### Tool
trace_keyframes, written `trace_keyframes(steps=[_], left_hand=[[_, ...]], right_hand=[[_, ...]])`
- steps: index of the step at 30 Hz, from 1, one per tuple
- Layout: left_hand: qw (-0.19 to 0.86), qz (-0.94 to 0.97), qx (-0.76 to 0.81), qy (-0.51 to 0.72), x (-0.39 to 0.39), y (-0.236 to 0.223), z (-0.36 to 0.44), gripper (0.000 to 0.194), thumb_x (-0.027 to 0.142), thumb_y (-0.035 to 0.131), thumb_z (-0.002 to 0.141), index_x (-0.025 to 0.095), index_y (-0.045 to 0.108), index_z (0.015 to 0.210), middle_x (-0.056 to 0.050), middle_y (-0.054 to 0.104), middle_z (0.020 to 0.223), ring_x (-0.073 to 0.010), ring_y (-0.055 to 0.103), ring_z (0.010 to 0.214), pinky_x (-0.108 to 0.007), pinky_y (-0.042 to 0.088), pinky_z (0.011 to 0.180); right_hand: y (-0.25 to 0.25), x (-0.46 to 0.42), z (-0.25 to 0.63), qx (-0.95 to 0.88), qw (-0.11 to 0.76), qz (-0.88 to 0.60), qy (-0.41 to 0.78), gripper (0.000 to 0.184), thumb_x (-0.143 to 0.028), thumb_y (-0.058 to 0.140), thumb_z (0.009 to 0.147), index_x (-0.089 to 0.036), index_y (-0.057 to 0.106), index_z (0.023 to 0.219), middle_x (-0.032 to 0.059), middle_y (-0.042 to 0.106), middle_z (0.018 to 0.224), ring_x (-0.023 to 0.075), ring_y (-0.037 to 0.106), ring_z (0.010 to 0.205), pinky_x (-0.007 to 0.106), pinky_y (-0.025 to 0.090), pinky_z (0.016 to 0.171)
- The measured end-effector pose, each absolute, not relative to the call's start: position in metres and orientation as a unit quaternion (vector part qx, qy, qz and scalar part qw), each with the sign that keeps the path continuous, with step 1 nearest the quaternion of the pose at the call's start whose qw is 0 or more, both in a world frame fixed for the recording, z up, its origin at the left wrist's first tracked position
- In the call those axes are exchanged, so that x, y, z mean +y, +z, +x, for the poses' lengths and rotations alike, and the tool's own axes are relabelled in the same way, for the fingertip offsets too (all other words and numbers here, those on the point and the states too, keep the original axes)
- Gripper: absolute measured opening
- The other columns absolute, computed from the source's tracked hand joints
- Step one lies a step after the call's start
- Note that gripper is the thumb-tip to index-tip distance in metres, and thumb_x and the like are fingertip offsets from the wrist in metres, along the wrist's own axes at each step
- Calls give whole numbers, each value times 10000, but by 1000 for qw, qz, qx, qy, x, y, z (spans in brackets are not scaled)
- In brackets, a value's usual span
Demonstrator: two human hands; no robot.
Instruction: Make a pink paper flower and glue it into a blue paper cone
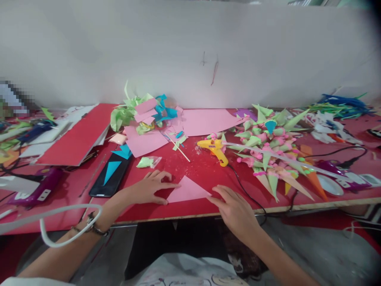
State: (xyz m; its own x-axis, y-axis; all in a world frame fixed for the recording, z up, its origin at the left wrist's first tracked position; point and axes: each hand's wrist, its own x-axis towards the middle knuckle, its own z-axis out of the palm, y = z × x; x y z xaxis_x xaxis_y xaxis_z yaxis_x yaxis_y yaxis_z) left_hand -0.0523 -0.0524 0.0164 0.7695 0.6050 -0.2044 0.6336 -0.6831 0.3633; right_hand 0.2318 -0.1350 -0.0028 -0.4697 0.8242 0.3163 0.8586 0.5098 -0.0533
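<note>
A pink paper triangle [188, 191] lies near the front edge of the red table [143, 208]. My left hand [152, 187] rests at its left side, fingers spread, with a fingertip on the paper. At the right corner, my right hand [231, 205] pinches the paper between thumb and fingers. Beyond the triangle lie a yellow glue gun [218, 150] with a long clear glue stick in its back, and a thin wooden stick [180, 149]. A small clear bag with pale green stuff [145, 162] sits just past my left hand.
A black phone [114, 180] with blue paper pieces on it is at left, near a purple power strip [44, 186]. Several paper cones [272, 147] pile up at right. Pink sheets [208, 121] and crumpled green paper [125, 117] lie at the back. A white cable [59, 208] loops across my left forearm.
</note>
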Motion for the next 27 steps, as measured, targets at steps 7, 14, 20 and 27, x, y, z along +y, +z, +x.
trace_keyframes(steps=[7,14,20,27], left_hand=[[234,909,340,-48,-49,18,-52,541,494,503,735,465,308,1240,-28,342,1171,-274,326,1085,-476,254,923],[232,913,332,-47,-55,24,-48,613,468,536,715,407,286,1272,-38,347,1195,-262,332,1105,-421,306,914],[112,922,369,32,-95,31,-22,699,466,624,629,288,348,1246,-52,394,1253,-259,331,1140,-417,272,944],[-16,940,325,99,-115,39,3,147,274,458,809,184,552,876,-5,616,768,-138,557,706,-270,397,665]], right_hand=[[-4,-137,245,-827,160,-539,-31,361,-48,422,734,-224,650,950,71,592,1036,227,527,982,352,470,778],[1,-117,211,-870,182,-448,97,486,-335,467,799,-201,395,1260,72,424,1280,211,364,1177,355,357,951],[-8,-133,187,-907,164,-381,73,370,-326,545,770,-196,522,1116,81,545,1125,218,443,1056,367,354,903],[12,-124,190,-910,203,-360,35,208,-208,413,859,-172,574,733,15,593,665,126,494,635,260,341,639]])
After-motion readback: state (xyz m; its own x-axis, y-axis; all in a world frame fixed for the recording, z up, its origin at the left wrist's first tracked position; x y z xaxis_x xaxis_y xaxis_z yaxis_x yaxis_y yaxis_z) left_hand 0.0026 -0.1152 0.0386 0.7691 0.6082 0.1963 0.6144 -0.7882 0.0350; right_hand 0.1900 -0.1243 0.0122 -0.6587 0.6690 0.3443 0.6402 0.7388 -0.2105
